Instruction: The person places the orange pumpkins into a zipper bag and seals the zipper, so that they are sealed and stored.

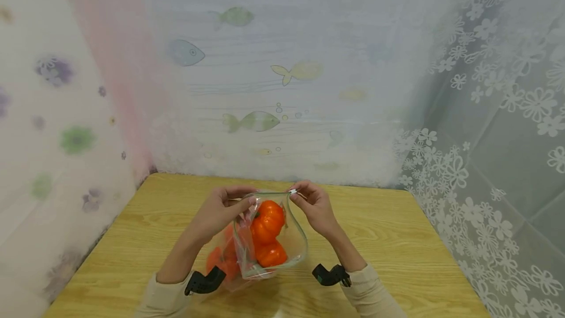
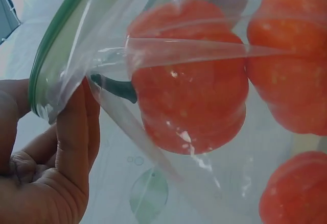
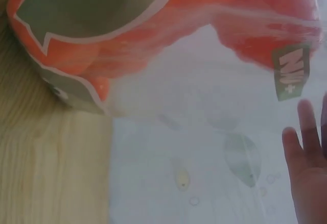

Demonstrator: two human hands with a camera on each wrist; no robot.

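A clear zip bag stands with its mouth gaping toward the head camera, several orange-red bell peppers inside. At the rim's far left, my left hand pinches the bag between thumb and fingers. In the left wrist view a pepper with a green stem shows through the plastic, beside the bag's green rim. My right hand pinches the white zip slider at the rim's far right corner. Its remaining fingers extend beside the printed bag in the right wrist view.
The wooden table lies under the bag and both forearms. A curtain with fish prints hangs behind its far edge, and flower-patterned sheets flank both sides. Each wrist carries a black camera mount.
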